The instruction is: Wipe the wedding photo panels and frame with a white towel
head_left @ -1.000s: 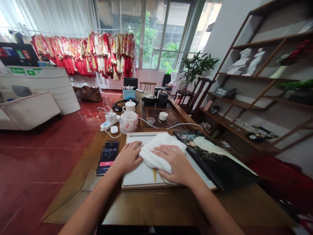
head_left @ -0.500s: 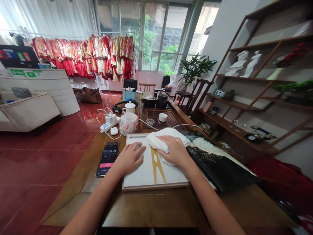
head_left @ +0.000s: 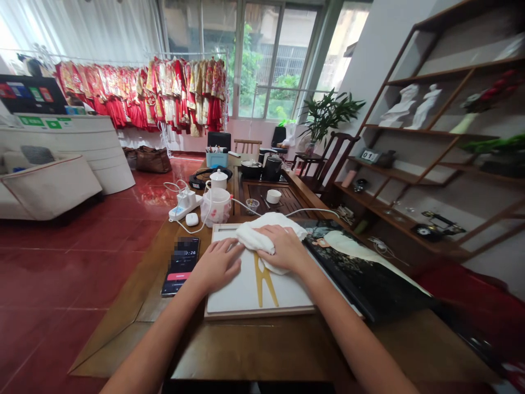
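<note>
While the left hand [head_left: 219, 265] lies open, palm down, on the left part of the white board [head_left: 238, 295] at the lower centre of the frame, the right hand [head_left: 289, 251] rests on the white cloth [head_left: 255, 238], over the board's upper part; whether its fingers grip the cloth or only press it, I cannot tell. The yellow two-legged piece [head_left: 260, 284] sticks out below the cloth, its upper end covered. If it is loose, which is unclear, a sideways push of the cloth might drag it askew. A wide sweep toward the right could shove the black panel [head_left: 369, 290], since the cloth reaches close to it. Should the board slide left, it might nudge the phone [head_left: 179, 268] on the surface [head_left: 246, 350].
</note>
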